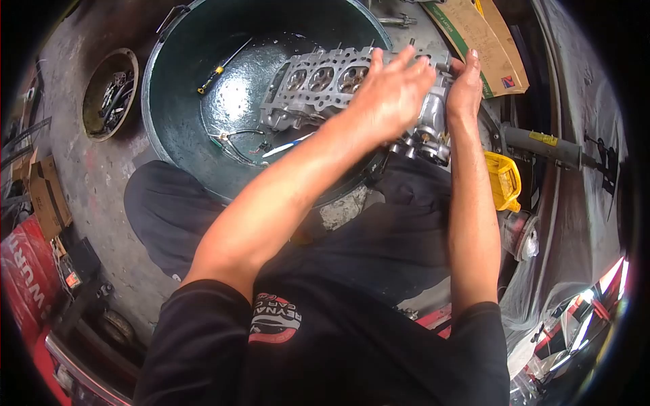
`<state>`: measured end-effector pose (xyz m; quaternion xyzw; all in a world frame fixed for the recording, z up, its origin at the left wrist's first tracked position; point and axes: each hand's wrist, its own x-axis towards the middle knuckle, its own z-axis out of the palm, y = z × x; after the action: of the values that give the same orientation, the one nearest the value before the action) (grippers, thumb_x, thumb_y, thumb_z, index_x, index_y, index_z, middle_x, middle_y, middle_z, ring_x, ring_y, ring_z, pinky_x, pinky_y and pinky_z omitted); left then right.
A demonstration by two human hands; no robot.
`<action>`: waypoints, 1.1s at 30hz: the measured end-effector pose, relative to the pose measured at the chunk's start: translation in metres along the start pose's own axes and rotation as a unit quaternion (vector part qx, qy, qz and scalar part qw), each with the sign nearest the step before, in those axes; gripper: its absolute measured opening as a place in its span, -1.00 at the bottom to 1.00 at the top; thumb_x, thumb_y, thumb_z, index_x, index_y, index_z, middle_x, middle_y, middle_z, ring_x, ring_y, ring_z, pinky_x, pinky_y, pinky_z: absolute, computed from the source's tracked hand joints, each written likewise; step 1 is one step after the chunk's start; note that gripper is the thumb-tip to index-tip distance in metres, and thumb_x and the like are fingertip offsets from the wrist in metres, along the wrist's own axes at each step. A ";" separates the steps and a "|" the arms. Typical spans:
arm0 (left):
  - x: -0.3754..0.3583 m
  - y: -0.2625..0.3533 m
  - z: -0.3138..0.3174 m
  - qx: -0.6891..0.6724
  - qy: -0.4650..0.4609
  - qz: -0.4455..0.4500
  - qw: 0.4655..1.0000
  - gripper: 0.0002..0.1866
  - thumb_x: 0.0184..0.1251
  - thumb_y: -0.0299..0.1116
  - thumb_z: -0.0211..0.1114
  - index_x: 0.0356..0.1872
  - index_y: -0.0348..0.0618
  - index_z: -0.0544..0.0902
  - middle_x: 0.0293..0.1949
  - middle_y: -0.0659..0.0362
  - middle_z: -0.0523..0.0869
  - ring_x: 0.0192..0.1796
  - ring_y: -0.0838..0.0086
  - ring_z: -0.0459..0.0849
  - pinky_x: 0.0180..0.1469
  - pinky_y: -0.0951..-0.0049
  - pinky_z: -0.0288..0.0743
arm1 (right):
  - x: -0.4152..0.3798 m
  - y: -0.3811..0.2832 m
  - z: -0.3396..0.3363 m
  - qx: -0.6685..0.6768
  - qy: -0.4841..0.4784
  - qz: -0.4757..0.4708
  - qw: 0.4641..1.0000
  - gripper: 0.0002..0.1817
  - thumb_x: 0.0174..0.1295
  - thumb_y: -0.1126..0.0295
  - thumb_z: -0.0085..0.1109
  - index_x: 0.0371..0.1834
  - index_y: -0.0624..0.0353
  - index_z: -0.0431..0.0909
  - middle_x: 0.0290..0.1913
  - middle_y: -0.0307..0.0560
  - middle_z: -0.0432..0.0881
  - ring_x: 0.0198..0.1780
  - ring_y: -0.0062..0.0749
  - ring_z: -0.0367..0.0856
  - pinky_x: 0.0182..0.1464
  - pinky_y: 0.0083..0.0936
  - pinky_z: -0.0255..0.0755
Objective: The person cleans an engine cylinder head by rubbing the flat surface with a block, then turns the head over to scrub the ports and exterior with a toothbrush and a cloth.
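A grey metal cylinder head lies tilted across the right side of a dark green tub, its round chambers facing up. My left hand is over its right part, fingers spread and slightly blurred. At the right end, my right hand grips the cylinder head, thumb up, with its other fingers partly hidden. Inside the tub are a yellow-handled screwdriver, a white and blue tool and thin metal pieces.
A round pan with metal parts stands on the floor at the left. Cardboard lies at the upper right, above a grey cylinder and a yellow container. A red Wurth-marked item is at the far left.
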<state>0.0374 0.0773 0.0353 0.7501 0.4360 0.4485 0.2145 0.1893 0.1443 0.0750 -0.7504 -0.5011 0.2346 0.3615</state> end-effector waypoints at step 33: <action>0.039 -0.001 0.049 -0.049 0.090 -0.039 0.994 -0.57 0.30 -0.41 0.15 0.19 -0.24 0.59 0.29 -0.04 0.59 0.46 0.13 0.43 0.51 -0.27 0.08 | 0.002 -0.004 0.002 0.090 -0.065 -0.009 0.994 -0.32 0.50 -0.05 -0.02 0.08 0.54 0.61 0.02 0.15 0.70 0.08 -0.38 0.58 0.16 -0.44 0.42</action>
<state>0.0873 0.1140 0.0284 0.6776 0.4600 0.5265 0.2282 0.1865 0.1480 0.0770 -0.6936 -0.5068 0.3241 0.3964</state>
